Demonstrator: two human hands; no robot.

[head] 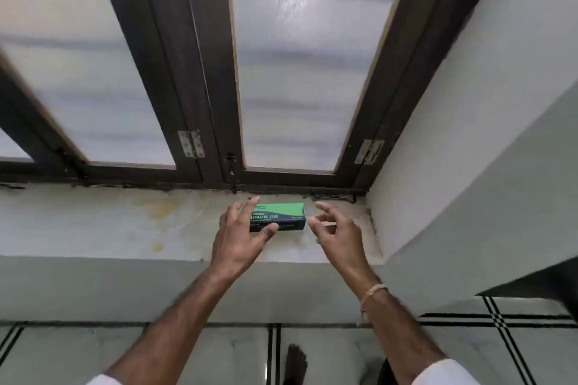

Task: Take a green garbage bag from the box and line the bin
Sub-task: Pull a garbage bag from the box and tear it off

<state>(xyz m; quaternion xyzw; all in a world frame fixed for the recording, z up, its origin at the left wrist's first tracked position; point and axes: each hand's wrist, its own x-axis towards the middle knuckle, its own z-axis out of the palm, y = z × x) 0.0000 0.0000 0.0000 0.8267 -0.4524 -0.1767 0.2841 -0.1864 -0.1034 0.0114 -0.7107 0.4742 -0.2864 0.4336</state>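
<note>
Fingers (240,208) of left hand (237,241) spread over box (281,216) left end, right hand (336,233) loosely curled just beside right end, windowsill (109,222) bare leftward.

Box (283,215) on sill (109,222) — between hands, below window (306,56).

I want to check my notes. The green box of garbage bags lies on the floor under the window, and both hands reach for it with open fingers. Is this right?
Not quite. The head view shows the box lying on the window sill, not on the floor. The rest holds: the left hand and the right hand both reach for it with open fingers.
</note>
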